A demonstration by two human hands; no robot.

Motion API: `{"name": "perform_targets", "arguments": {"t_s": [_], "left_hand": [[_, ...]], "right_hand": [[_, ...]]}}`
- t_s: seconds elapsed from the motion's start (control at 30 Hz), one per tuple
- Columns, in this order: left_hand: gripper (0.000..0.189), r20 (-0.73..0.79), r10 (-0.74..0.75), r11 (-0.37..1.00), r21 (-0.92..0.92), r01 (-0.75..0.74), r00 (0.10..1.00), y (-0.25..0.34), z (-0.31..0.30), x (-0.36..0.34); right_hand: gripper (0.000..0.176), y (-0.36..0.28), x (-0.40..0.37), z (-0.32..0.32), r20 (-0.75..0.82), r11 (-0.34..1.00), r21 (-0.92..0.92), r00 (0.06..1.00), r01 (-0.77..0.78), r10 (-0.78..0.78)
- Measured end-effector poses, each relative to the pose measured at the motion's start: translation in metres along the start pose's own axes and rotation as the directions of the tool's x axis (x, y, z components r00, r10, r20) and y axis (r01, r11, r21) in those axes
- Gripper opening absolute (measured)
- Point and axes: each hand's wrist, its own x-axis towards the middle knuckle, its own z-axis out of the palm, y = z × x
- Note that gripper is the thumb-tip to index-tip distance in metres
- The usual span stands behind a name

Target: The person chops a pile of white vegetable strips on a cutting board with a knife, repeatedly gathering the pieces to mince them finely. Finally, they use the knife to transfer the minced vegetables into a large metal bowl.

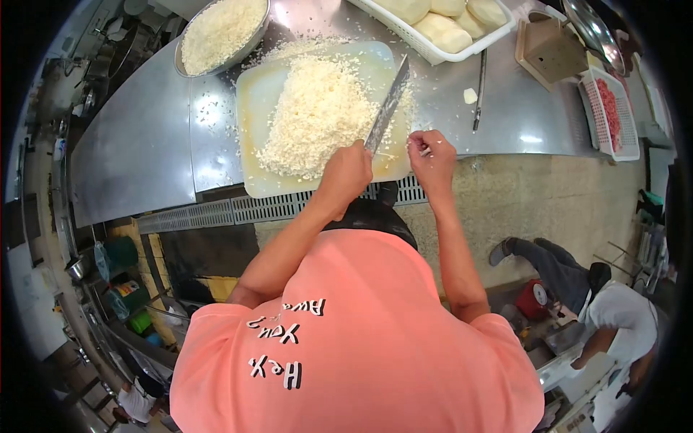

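My left hand (346, 173) is closed around the handle of a large knife (388, 108), whose blade lies slanted over the right side of a pale cutting board (253, 144). A heap of finely chopped white bits (317, 115) covers the board. My right hand (433, 155) hovers at the board's right front corner, beside the blade. Its fingertips are pinched together with a few white bits stuck to them.
A metal bowl (220, 29) of the same chopped bits stands at the back left of the steel counter (137, 151). At the back right are a white basket (433, 29) of pale peeled pieces, a thin tool (478, 90), a cardboard box (552, 47) and a tray of red bits (613, 108). Another person (613, 317) crouches at lower right.
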Motion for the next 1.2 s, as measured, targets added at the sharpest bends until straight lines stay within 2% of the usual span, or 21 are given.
{"name": "perform_targets", "arguments": {"t_s": [0.33,0.47,0.53,0.67,0.73,0.83,0.93,0.97,1.07,1.2], "left_hand": [[0.025,0.037,0.007,0.999,-0.032,-0.006,0.999,0.007,0.014,0.005],[0.028,-0.018,0.046,0.997,-0.057,-0.047,0.999,0.0,0.024,0.016],[0.028,0.013,0.035,0.999,-0.041,-0.035,0.999,0.012,0.007,0.01],[0.028,0.04,0.005,0.999,-0.036,-0.004,0.999,0.007,0.028,0.011],[0.027,0.024,0.011,0.996,-0.089,-0.008,1.0,0.007,0.028,0.021],[0.027,0.011,0.033,0.997,-0.068,-0.033,0.999,0.014,0.017,0.012],[0.024,0.035,0.048,0.997,-0.063,-0.046,0.998,0.008,0.034,0.009],[0.023,-0.001,0.036,0.996,-0.086,-0.036,0.999,0.004,0.04,0.012],[0.022,0.011,0.093,0.988,-0.122,-0.091,0.996,0.012,0.021,0.02],[0.023,0.018,0.037,0.993,-0.11,-0.034,0.999,0.01,0.025,0.005]], "right_hand": [[0.006,0.004,0.004,-0.017,-0.121,0.999,0.024,0.992,-0.035,0.038],[0.005,0.002,0.004,-0.02,-0.116,0.999,0.024,0.992,-0.048,0.051],[0.004,0.002,0.005,-0.022,-0.124,0.999,0.018,0.991,-0.046,0.048],[0.005,0.0,0.003,-0.023,-0.152,0.995,0.063,0.985,-0.075,0.084],[0.006,-0.001,0.005,-0.024,-0.132,0.998,0.021,0.989,-0.067,0.07],[0.006,-0.004,0.006,-0.025,-0.139,0.995,0.012,0.985,-0.101,0.102],[0.006,0.0,0.007,-0.024,-0.175,0.998,0.031,0.983,-0.056,0.061],[0.006,0.0,0.005,-0.024,-0.168,0.998,0.028,0.984,-0.055,0.059],[0.006,-0.005,0.009,-0.024,-0.142,0.997,0.033,0.988,-0.064,0.068],[0.006,-0.004,0.01,-0.02,-0.18,0.999,0.02,0.983,-0.041,0.044]]}}
